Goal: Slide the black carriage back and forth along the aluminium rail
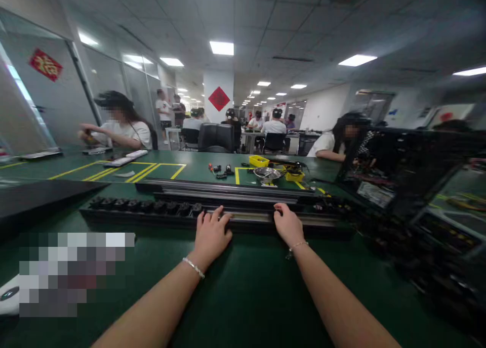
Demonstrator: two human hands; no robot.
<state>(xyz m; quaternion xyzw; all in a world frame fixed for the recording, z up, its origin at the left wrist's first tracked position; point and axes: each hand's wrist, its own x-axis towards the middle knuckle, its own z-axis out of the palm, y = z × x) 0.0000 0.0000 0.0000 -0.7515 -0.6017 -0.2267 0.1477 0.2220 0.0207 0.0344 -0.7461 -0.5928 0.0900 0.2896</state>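
Note:
A long black channel-shaped housing (243, 225) lies crosswise on the green table in front of me. Its left half holds a row of several black round-topped parts (152, 206), while a pale strip shows along the inside to the right. My left hand (212, 235) rests at the housing by the end of that row, fingers spread and nothing gripped. Further right, my right hand (289, 227) is at the same housing with its fingers curled in; whatever lies between the fingertips is hidden. Behind it lie more long black rails (224, 190).
Beyond the rails are a yellow bin (259, 161), a metal bowl (268, 173) and small tools (220, 171). Dark parts pile up at right beside a black upright panel (398, 171). A white object (9, 295) lies at left. Co-workers sit across the table.

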